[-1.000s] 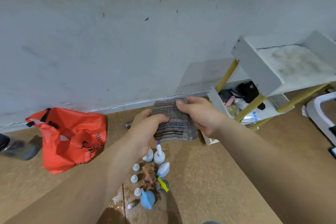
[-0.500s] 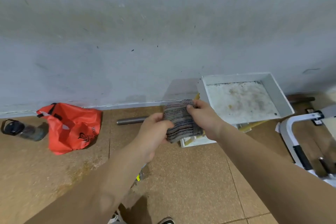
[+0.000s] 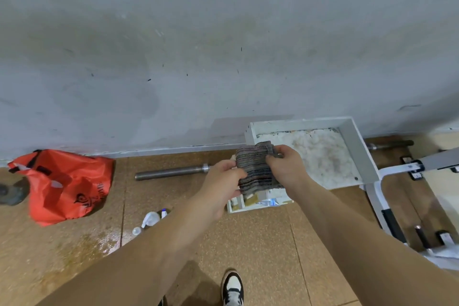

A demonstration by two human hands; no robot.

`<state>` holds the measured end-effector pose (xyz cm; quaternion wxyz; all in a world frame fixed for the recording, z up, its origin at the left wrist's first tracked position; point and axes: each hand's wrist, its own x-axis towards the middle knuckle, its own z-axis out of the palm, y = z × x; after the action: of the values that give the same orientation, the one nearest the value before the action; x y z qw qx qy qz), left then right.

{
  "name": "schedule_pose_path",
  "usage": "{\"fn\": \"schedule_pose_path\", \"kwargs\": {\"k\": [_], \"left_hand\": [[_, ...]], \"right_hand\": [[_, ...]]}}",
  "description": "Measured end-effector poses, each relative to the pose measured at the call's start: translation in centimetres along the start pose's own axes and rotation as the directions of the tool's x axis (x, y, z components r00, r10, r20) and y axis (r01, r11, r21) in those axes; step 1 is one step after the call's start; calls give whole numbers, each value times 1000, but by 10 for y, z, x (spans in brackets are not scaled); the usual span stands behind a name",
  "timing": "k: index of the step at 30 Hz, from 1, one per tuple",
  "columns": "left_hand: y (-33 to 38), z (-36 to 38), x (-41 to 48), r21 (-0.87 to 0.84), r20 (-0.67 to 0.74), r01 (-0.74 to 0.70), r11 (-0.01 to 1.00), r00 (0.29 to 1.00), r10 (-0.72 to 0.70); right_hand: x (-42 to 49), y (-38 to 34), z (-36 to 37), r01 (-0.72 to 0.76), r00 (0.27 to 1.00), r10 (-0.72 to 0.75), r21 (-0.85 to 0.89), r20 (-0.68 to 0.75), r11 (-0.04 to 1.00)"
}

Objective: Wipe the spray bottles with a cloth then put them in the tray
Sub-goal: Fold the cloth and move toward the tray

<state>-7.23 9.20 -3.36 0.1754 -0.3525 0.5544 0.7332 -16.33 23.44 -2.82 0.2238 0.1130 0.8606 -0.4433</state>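
Head camera looks down on our two hands meeting at the centre of the frame, with a striped grey cloth (image 3: 255, 169) between them. Our left hand (image 3: 221, 186) grips the cloth's lower left edge and our right hand (image 3: 285, 169) grips its upper right side. The fingers (image 3: 283, 153) of both are curled and clamped on the fabric. The cloth is held in the air in front of the left edge of a white tray (image 3: 360, 154), which sits right of centre against the grey wall (image 3: 223, 45), its bottom stained. The spray bottles (image 3: 150, 218) are on the brown floor (image 3: 260, 243) left of centre and lower down, partly hidden behind our left forearm and well apart from the tray. A metal bar (image 3: 171, 172) lies on the floor near the wall, left of the hands, and a red bag (image 3: 67, 186) sits at the far left. One black-and-white shoe (image 3: 232, 288) shows at the bottom edge.
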Motion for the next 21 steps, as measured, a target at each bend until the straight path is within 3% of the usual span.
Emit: {"fn": "schedule_pose_path", "kwargs": {"k": [5,8,10,12,14,17,21], "left_hand": [[-8,32,36,142,-99,53,988,994,-39],[-21,41,42,89,-133,119,989,985,-107],[-27,42,42,39,-163,141,989,978,-133],[-29,38,41,12,-189,139,990,973,-134],[-35,30,37,-15,-211,134,991,968,-134],[-56,10,25,-90,-236,141,986,959,-159],[-106,-39,9,-146,-281,150,978,941,-186]], "right_hand": [[57,34,-12,-19,994,42,-217,105,976],[71,48,-13,-61,973,129,-327,190,943],[72,49,-12,21,985,49,-403,163,915],[65,43,-9,188,982,-159,-493,101,850],[51,32,2,358,932,-342,-461,122,812],[24,17,31,534,844,-461,-348,275,770],[-6,13,88,571,752,-364,-265,550,777]]}}
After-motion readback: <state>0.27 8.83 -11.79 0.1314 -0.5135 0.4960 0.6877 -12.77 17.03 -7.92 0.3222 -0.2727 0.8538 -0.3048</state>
